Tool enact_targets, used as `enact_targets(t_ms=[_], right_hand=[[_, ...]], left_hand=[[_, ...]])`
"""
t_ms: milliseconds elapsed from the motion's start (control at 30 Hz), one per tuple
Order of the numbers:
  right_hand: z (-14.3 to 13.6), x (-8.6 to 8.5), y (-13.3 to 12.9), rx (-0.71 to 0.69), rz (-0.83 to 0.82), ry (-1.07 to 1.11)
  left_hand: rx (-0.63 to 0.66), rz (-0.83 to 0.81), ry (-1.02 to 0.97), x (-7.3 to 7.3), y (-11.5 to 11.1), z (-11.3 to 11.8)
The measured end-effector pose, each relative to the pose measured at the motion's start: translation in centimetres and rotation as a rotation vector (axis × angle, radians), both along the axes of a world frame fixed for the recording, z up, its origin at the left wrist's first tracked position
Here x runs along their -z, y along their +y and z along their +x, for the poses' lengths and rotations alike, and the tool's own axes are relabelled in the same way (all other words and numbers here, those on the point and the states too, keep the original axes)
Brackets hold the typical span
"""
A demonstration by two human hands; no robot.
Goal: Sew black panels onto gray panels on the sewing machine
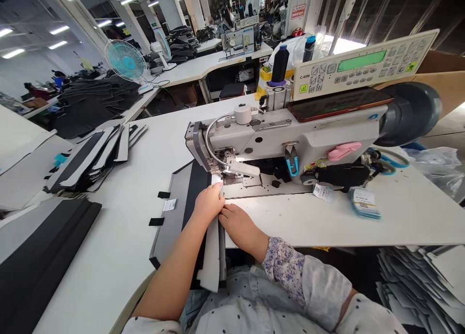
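A grey panel (173, 232) with black edging lies under the sewing machine (254, 140), running from the needle area back toward my lap. It carries two short black tabs and a white label (170, 205). Along its right side runs a pale grey strip (210, 256). My left hand (209, 201) presses on this strip close to the presser foot, its fingers closed over the edge. Just behind it, my right hand (241, 226) pinches the same edge between thumb and fingers. The fingertips of both hands nearly meet. The needle itself is too small to make out.
Stacked grey and black panels (98, 154) lie on the left of the white table (119, 246). Black folded pieces (47, 246) rest nearer. Blue-handled snips (291, 160) hang on the machine. A label bundle (364, 202) sits right. Cut pieces (417, 285) are piled below.
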State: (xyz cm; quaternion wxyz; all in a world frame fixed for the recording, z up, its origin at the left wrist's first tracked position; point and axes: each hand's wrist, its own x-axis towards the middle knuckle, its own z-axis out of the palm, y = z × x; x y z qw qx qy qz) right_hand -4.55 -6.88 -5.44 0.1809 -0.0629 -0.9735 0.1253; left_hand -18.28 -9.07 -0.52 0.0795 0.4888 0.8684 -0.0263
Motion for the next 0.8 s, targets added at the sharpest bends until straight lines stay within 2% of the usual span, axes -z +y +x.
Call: enact_targets(t_ms=[133, 400, 633, 800], right_hand=[[0.1, 0.0, 0.0, -0.018, -0.021, 0.013], [0.8, -0.3, -1.0, -0.062, 0.036, -0.013], [2.3, -0.8, -2.3, -0.130, -0.024, -0.010], [1.7, -1.0, -1.6, -0.129, -0.104, -0.005]], left_hand=[[0.014, 0.003, -0.020, -0.2, -0.6, 0.2], [0.042, 0.042, 0.028, 0.2, 0.2, -0.2], [0.071, 0.084, 0.059, 0.7, -0.4, -0.4], [0.082, 0.058, 0.031, 0.4, 0.4, -1.2]])
